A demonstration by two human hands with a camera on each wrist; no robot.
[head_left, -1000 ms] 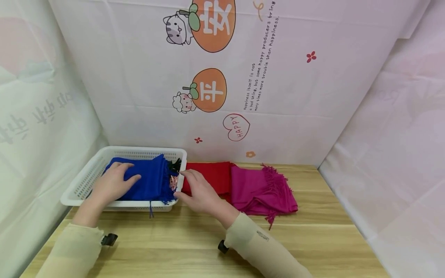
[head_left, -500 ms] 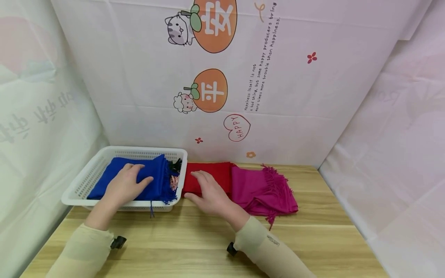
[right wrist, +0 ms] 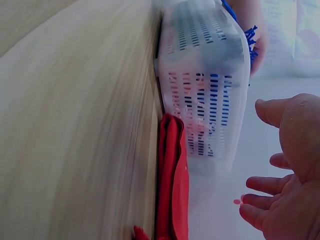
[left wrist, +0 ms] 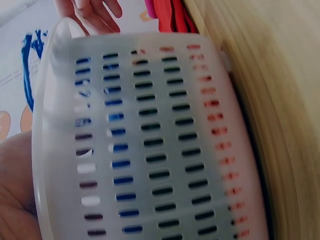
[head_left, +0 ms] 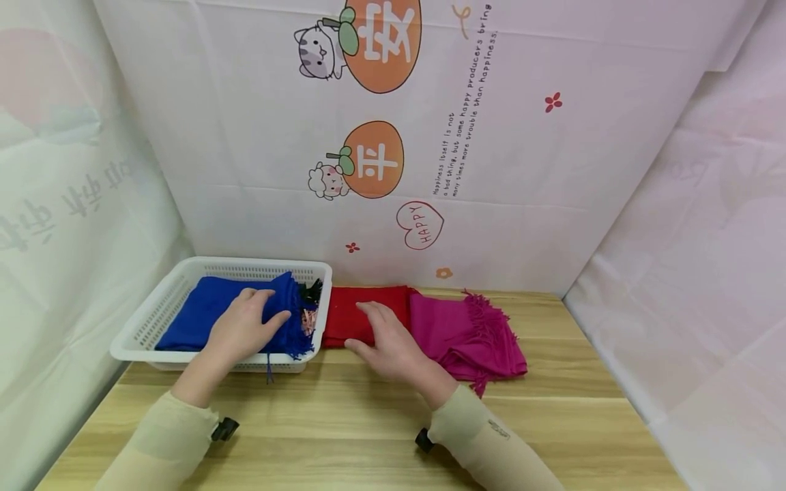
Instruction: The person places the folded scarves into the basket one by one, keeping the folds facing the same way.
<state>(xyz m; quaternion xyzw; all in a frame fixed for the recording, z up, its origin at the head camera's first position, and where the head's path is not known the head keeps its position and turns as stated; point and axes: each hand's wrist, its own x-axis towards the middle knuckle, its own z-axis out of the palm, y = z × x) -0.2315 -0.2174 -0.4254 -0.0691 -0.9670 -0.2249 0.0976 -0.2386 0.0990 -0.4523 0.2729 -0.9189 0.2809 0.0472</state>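
In the head view, a person's left hand point(head_left: 242, 326), thumb and fingers apart and gripping nothing, hangs over folded blue cloth point(head_left: 205, 310) in a white basket point(head_left: 153, 356); contact cannot be told. The right hand point(head_left: 393, 348), also spread and holding nothing, is over red cloth point(head_left: 344, 310) beside the basket, near fringed magenta cloth point(head_left: 442, 317). Sideways print on the backdrop point(head_left: 503, 245) reads "HAPPY," "安," "平" and "Happiness itself is not a bad thing, but some happy producers bring many times more trouble than happiness." In the left wrist view, blue shows through the basket's slots. In the right wrist view, the right hand is clear of the red cloth.
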